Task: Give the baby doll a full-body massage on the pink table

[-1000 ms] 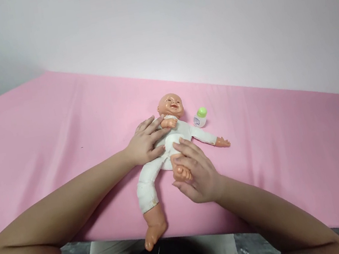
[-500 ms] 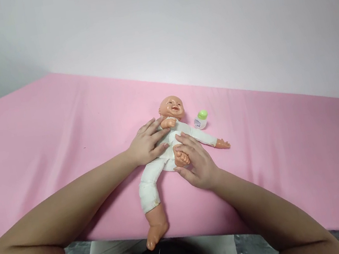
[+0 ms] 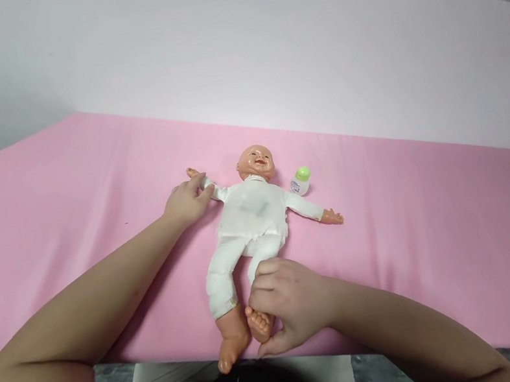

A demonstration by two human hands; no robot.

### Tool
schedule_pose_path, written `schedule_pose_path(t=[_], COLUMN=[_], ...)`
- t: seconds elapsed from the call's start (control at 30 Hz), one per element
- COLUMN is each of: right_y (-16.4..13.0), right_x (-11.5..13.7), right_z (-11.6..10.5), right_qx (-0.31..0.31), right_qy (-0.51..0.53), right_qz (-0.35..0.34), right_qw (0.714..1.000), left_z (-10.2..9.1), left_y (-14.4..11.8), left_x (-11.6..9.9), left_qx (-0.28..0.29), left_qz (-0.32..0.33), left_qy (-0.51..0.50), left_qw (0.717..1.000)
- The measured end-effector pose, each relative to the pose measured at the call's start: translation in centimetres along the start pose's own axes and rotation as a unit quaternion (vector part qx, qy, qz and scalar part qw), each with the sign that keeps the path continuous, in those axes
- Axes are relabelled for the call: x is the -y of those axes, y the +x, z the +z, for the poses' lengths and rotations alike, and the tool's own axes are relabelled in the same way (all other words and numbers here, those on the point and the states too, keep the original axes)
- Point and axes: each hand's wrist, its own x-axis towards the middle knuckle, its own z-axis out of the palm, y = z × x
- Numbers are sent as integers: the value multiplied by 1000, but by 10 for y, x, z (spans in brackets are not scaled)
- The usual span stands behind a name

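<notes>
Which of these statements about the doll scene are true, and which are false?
1. The doll lies face up on the pink cloth. True.
2. The right hand holds the doll's head. False: it grips one leg near the foot; the head is untouched.
3. The left hand holds one of the doll's arms, stretched out sideways. True.
4. The small bottle has a red cap. False: the cap is green.
5. The bottle lies beside the doll's feet. False: it sits near the head and shoulder.
6. The doll wears white clothing. True.
</notes>
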Motion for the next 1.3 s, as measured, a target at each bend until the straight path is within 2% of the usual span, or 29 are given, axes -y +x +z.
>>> schedule_pose_path(t=[0.17, 0.27, 0.37, 0.47, 0.57, 0.63, 0.73, 0.83, 0.97, 1.07, 1.17, 1.23, 1.3], right_y=[0, -1, -4, -8, -13, -16, -17, -17, -17, -18, -15, -11, -6], right_x=[1, -3, -12, -25, -42, -54, -71, -81, -86, -88, -85, -78, -68], right_z=[-1, -2, -5, -13, -21, -24, -24, -20, -10, -4, -7, -12, -16], right_qx=[37, 12, -44, -134, -204, -205, -170, -171, -222, -258, -255, -239, -213], right_qy=[24, 84, 178, 213, 125, 61, 51, 89, 176, 273, 336, 305, 226], right_qz=[16, 34, 74, 187, 352, 435, 494, 502, 498, 462, 427, 412, 396], right_qw=[999, 996, 980, 950, 905, 875, 851, 843, 819, 803, 800, 825, 864], left_z=[-8, -10, -10, -10, -7, -3, 1, 3, 5, 5, 5, 6, 7], left_y=[-6, -15, -25, -34, -40, -42, -44, -50, -64, -72, -76, -77, -78], left_x=[-7, -18, -29, -38, -44, -48, -56, -67, -82, -89, -94, -96, -98], left_qx=[17, 22, 7, 3, 41, 56, 66, 97, 133, 161, 192, 199, 215], left_qz=[7, 20, 49, 83, 104, 105, 84, 47, 47, 18, -29, -61, -93], left_qy=[115, 180, 215, 177, 73, 10, -46, -84, -106, -170, -300, -388, -477], left_qw=[993, 983, 975, 981, 991, 993, 993, 991, 984, 972, 934, 898, 847])
